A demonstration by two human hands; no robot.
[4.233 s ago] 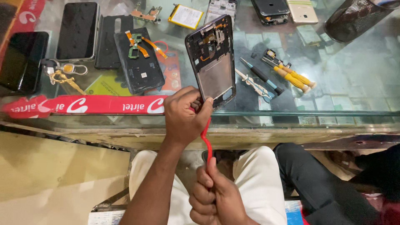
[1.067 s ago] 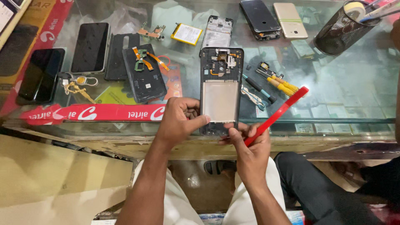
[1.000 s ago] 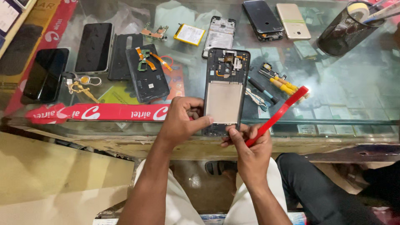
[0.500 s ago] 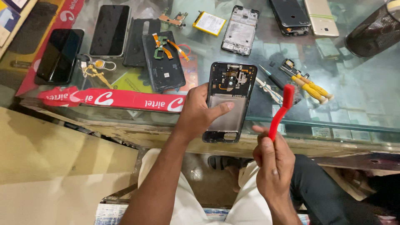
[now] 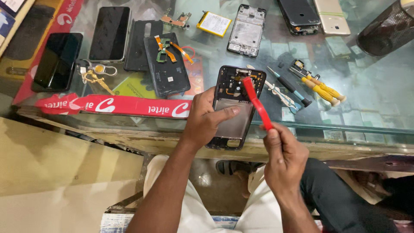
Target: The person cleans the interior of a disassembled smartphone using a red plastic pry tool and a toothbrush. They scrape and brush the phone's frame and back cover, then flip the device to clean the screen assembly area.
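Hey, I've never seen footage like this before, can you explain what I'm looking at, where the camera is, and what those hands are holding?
The camera sits on a person's head, looking down at their own two bare hands over a glass counter. The left hand holds an opened phone frame with its insides showing. The right hand grips a red pry tool, its tip at the frame's upper part. On the glass lie other phones, a yellow battery, yellow-handled screwdrivers and keys.

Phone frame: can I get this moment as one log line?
left hand: holds phone frame | right hand: holds red pry tool, tip over frame top | glass counter
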